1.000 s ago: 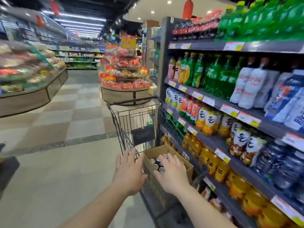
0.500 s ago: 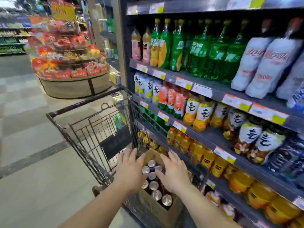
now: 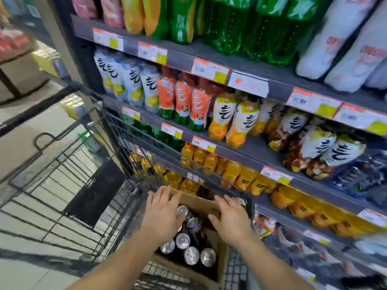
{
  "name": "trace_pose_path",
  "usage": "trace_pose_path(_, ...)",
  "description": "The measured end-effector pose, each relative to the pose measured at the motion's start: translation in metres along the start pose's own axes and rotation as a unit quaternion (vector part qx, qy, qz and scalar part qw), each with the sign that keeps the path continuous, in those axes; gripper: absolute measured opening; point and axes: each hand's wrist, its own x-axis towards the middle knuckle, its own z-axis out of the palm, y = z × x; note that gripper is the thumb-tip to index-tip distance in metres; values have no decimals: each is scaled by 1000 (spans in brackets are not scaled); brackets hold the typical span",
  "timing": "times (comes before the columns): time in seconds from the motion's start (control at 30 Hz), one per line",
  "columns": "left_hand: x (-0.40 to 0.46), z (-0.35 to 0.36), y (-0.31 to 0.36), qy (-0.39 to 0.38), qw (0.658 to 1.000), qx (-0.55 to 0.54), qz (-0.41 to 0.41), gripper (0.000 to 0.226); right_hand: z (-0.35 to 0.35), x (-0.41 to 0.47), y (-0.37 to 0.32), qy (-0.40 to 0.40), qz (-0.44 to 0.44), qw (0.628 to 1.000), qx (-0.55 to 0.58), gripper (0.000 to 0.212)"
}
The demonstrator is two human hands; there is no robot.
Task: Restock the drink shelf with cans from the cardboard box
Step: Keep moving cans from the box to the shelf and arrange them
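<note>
An open cardboard box (image 3: 217,262) stands in the right end of a black wire shopping cart (image 3: 69,185). Several silver-topped cans (image 3: 191,255) stand upright inside it. My left hand (image 3: 162,212) lies over the box's left side with fingers spread, above the can tops; whether it touches them I cannot tell. My right hand (image 3: 231,218) lies on the box's right flap near the cart rim, fingers straight. Neither hand holds a can. The drink shelf (image 3: 251,151) rises right of the cart, full of bottles.
Orange juice bottles (image 3: 228,174) fill the shelf level beside the cart. Above stand white, red and orange labelled bottles (image 3: 184,101), then large green bottles (image 3: 228,28). Price tags line the shelf edges. Tiled floor (image 3: 25,130) lies to the left.
The view has swung closer and down toward the shelf and box. Both hands have settled lower over the box, which now looks larger with more can tops showing.
</note>
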Motion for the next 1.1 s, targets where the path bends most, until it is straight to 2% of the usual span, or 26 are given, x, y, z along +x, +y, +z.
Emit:
trace_pose_path(0.13,25,24,-28,-32,998,12,50,69,40,15,-10,-9,28,999,28,63)
trace_pose_path(0.3,46,65,-47,-63,994,44,73,64,104,43,-12,-54,82,993,63,62)
trace_pose_path(0.47,64,114,-57,-47,994,53,88,60,161,72,5,-99,111,985,86,70)
trace_pose_path(0.57,69,137,-64,-25,992,76,102,65,180,85,16,-119,115,983,76,75)
trace_pose_path(0.67,70,147,-70,-47,992,75,93,66,189,96,20,-149,111,981,57,83)
trace_pose_path(0.77,70,154,-73,-61,993,62,84,70,194,99,21,-168,102,979,54,78)
trace_pose_path(0.9,71,150,-71,-64,994,52,79,71,196,90,21,-156,109,976,104,69)
trace_pose_path(1.1,73,126,-54,-75,994,6,83,72,160,68,12,-71,103,977,175,62)
